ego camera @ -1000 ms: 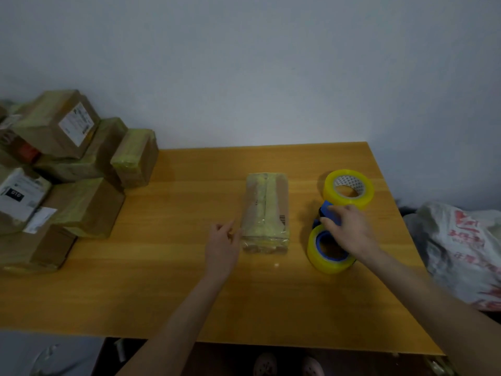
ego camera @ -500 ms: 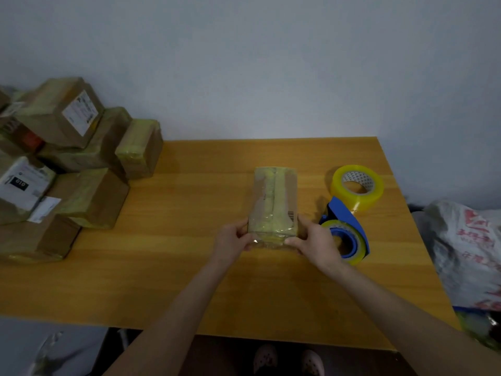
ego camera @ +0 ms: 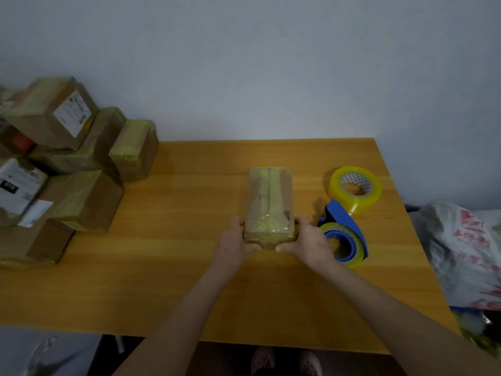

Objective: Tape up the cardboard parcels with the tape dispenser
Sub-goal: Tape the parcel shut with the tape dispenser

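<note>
parcel (ego camera: 269, 202) mid-table (ego camera: 189, 280), long axis near-to-far, wrapped in yellowish tape | left hand (ego camera: 230, 246) grips its near-left corner, fingers curled | right hand (ego camera: 309, 242) grips near-right corner, thumb under near end | blue tape dispenser (ego camera: 345, 232) just right of right hand | spare tape roll (ego camera: 355, 189) beyond it | taped parcel stack (ego camera: 67, 164) far left

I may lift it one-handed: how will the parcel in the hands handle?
Probably stiff: the parcel shows straight box edges while the left hand and right hand grip its near end. Its glossy tape wrap likely makes it slippery. Long and narrow, it may tip away if held by one end. Weight can't be judged.
</note>
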`<state>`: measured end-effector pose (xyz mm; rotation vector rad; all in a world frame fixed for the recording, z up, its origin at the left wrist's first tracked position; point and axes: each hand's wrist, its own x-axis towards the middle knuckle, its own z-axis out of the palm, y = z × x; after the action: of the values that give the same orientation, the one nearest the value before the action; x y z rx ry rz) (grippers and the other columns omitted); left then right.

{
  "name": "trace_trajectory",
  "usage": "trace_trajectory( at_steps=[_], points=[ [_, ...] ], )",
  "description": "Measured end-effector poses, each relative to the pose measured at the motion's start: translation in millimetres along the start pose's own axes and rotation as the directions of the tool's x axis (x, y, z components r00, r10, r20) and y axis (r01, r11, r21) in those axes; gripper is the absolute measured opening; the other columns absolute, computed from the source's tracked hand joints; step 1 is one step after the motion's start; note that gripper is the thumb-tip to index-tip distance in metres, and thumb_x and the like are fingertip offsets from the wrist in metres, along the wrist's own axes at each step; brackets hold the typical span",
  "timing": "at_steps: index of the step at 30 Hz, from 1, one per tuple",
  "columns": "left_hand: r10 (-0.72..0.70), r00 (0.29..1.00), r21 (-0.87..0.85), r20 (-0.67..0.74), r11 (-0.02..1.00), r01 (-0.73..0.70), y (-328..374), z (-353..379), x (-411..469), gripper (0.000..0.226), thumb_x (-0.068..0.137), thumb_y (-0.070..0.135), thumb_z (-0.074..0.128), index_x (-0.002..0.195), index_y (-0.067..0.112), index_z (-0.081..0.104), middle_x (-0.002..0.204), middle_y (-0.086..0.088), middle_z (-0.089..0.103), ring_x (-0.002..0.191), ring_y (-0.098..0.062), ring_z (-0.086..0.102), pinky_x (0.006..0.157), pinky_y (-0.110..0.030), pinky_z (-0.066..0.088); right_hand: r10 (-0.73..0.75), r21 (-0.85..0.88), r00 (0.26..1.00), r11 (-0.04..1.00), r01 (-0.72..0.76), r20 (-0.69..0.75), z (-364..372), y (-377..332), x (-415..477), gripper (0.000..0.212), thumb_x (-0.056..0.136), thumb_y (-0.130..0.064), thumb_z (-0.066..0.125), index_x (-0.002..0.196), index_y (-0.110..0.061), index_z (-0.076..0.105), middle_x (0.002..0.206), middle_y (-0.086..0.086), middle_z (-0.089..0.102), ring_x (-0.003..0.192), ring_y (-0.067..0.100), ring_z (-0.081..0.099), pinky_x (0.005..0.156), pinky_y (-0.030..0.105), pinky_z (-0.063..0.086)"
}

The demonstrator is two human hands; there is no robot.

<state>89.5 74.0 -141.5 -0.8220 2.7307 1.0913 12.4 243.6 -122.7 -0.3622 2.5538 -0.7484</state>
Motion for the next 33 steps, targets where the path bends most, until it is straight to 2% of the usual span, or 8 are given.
trace_trajectory(
  at_steps=[2,5,8,14,18,23,28,33],
  points=[
    [-0.003,0.999,-0.108,0.036,0.994,0.006,-1.5,-5.0,-0.5,0.079,0.069,0.036,0.083,0.133,0.019,0.041,0.101,-0.001,0.060,0.090,-0.018,0.059,0.069,-0.027,0.046,0.006,0.153,1.000,0.988,-0.010,0.024,-3.9,1.6,-2.6,0.085,0.078,-0.042,0.076,0.146,-0.014,0.032,0.106,0.005,0.069,0.093,0.018,0.067,0.069,0.024,0.053],
    [-0.020,1.000,-0.248,-0.019,0.969,0.014,5.5,-1.4,-5.5,0.044,0.090,0.032,0.063,0.127,0.011,0.051,0.096,-0.004,0.062,0.079,-0.020,0.060,0.073,-0.038,0.054,0.036,0.397,0.999,0.917,-0.021,-0.029,0.0,-0.4,-4.1,0.059,0.093,-0.021,0.063,0.145,-0.013,0.037,0.071,0.001,0.068,0.056,0.008,0.065,0.051,0.019,0.053],
    [-0.068,0.989,-0.253,-0.132,0.967,0.033,14.3,6.2,-7.5,0.030,0.095,0.024,0.057,0.117,0.004,0.054,0.099,-0.017,0.065,0.088,-0.034,0.065,0.078,-0.045,0.053,0.090,0.499,0.994,0.865,-0.050,-0.058,9.7,-7.0,-1.5,0.052,0.095,-0.010,0.057,0.144,-0.012,0.039,0.074,0.008,0.070,0.061,0.016,0.068,0.058,0.026,0.058],
    [0.023,0.992,0.076,-0.127,0.997,-0.014,9.1,-12.1,-1.8,0.077,0.085,0.050,0.063,0.145,0.015,0.030,0.134,-0.009,0.044,0.120,-0.025,0.047,0.095,-0.038,0.045,0.018,-0.194,0.998,0.981,-0.029,-0.061,-8.7,-2.4,2.6,0.071,0.084,-0.071,0.049,0.136,-0.023,0.046,0.106,0.003,0.063,0.089,0.021,0.064,0.062,0.031,0.052],
    [0.105,0.995,-0.072,0.002,0.992,-0.104,27.3,6.8,5.4,0.093,0.092,0.047,0.053,0.152,0.008,-0.006,0.159,-0.012,0.010,0.144,-0.026,0.018,0.115,-0.040,0.024,0.023,-0.093,0.999,0.995,-0.026,-0.034,1.7,-17.0,9.5,0.074,0.091,-0.066,0.039,0.144,-0.015,0.028,0.129,0.014,0.051,0.107,0.033,0.058,0.078,0.041,0.053],
    [0.044,0.996,-0.219,-0.077,0.974,-0.060,26.8,28.5,4.6,0.069,0.101,0.029,0.040,0.152,0.011,-0.003,0.156,-0.012,0.023,0.138,-0.027,0.031,0.107,-0.033,0.030,0.026,0.004,0.993,1.000,-0.025,-0.112,18.6,-16.5,7.9,0.058,0.102,-0.044,0.034,0.150,-0.016,0.016,0.107,0.014,0.065,0.088,0.036,0.064,0.072,0.047,0.054],
    [0.019,0.993,-0.190,-0.118,0.981,-0.042,19.0,21.7,8.1,0.056,0.104,0.029,0.031,0.153,0.017,0.008,0.128,-0.016,0.058,0.104,-0.025,0.057,0.081,-0.023,0.041,-0.008,0.046,0.995,0.999,0.013,-0.098,7.2,-12.8,12.6,0.041,0.104,-0.034,0.031,0.141,-0.016,0.035,0.087,0.008,0.062,0.078,0.031,0.063,0.069,0.046,0.055],
    [0.017,1.000,-0.190,0.020,0.982,-0.013,26.2,22.9,9.6,0.082,0.097,0.042,0.045,0.152,0.015,-0.011,0.151,-0.011,0.034,0.130,-0.030,0.044,0.104,-0.046,0.040,0.007,-0.065,0.997,0.998,-0.011,-0.072,8.2,-15.0,12.9,0.056,0.096,-0.055,0.043,0.132,-0.013,0.037,0.099,0.011,0.065,0.084,0.033,0.064,0.065,0.042,0.054]
  ],
)
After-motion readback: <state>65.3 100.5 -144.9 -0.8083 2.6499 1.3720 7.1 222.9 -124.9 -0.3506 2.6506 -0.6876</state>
